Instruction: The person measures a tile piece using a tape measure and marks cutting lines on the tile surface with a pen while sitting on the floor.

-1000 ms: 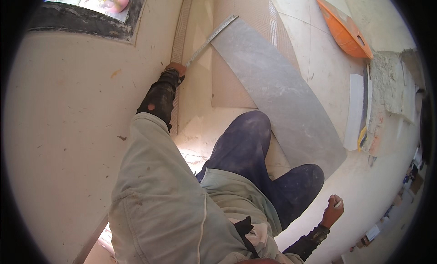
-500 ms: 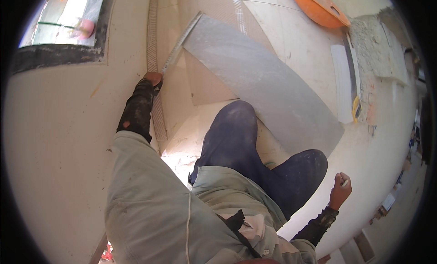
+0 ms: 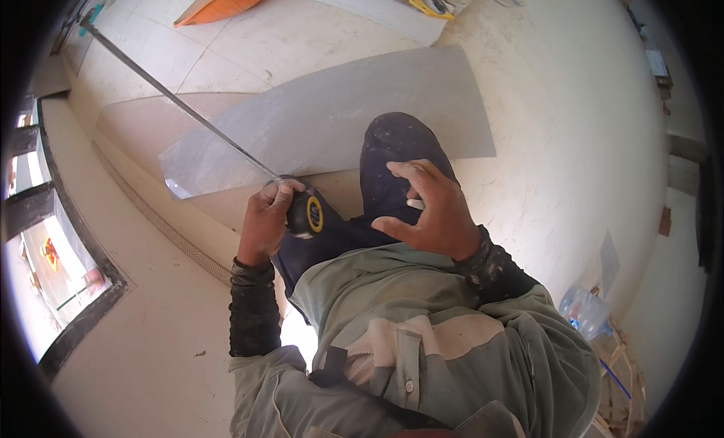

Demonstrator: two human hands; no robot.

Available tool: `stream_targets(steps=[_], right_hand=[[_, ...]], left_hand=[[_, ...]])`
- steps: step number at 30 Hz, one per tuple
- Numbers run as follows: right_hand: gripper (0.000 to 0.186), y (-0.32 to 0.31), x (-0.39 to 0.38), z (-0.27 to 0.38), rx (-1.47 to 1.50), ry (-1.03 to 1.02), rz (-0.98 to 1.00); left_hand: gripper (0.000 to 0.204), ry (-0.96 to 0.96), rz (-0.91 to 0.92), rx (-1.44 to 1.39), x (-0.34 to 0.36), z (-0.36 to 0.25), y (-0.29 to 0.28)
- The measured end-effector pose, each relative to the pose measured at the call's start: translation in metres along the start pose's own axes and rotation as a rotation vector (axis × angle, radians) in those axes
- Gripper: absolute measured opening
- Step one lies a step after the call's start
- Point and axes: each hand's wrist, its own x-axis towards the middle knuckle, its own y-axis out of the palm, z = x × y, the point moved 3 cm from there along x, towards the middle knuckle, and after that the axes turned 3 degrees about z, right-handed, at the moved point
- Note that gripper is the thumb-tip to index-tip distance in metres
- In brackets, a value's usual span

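My left hand (image 3: 260, 221) grips a black tape measure (image 3: 299, 219) with a yellow ring on its side. Its metal blade (image 3: 177, 102) runs out, extended, towards the far left. To the right, my right hand (image 3: 437, 212) is raised over my lap, thumb and forefinger apart, while its other fingers curl round a small white stick (image 3: 415, 204). Beyond both hands a long grey slab (image 3: 339, 113) lies on the floor, with the blade crossing above its left part. A brownish patterned sheet (image 3: 139, 117) shows from beneath the slab.
An orange basin (image 3: 226, 4) lies at the far edge, beside a long white piece (image 3: 369, 14) with a yellow-handled tool (image 3: 431, 4) at its end. Dark-framed window openings (image 3: 105, 291) are in the wall on the left. A clear plastic bottle (image 3: 584, 310) stands at lower right.
My view has turned, and the slab now lies across it. My left hand has drawn in to my lap with the tape measure; my right hand has come in from the right.
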Motion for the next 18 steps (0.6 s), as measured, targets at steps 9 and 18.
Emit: stream_targets(steps=[9,18], right_hand=[[0.084,-0.039,-0.025,-0.083,0.189,-0.086,-0.095],[0.069,-0.102,-0.111,-0.155,0.699,0.249,-0.431]], left_hand=[[0.031,0.040,0.306,0.139,0.052,-0.034,0.214],[0.027,0.309,0.430,0.745,0.106,-0.023,0.351]])
